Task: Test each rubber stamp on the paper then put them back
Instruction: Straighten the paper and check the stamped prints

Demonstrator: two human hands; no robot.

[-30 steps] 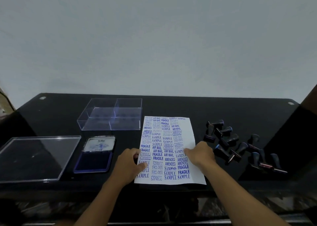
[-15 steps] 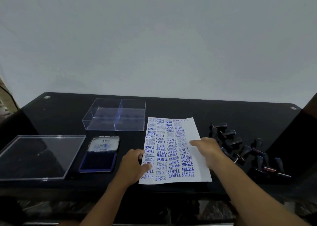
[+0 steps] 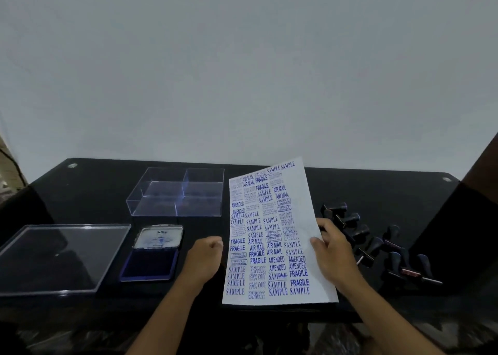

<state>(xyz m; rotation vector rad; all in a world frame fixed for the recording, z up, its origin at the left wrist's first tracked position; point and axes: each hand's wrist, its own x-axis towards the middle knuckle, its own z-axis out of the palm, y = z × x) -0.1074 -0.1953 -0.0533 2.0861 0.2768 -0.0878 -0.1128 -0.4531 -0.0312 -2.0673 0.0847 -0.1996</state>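
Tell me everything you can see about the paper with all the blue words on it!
The paper is a white sheet crowded with blue stamped words such as SAMPLE, FRAGILE, AIR MAIL and AMENDED. Its far end is lifted and tilted; its near edge sits low by the black table. The right hand grips its right edge. The left hand, curled, sits beside its left edge; contact is unclear.

One view only: head camera, wide-angle. You look forward and down from the near edge of the black table (image 3: 377,193), close enough that both forearms enter from the bottom of frame. The far edge crosses mid-frame; bare wall (image 3: 242,71) fills the upper half. Table edges bow with lens distortion.
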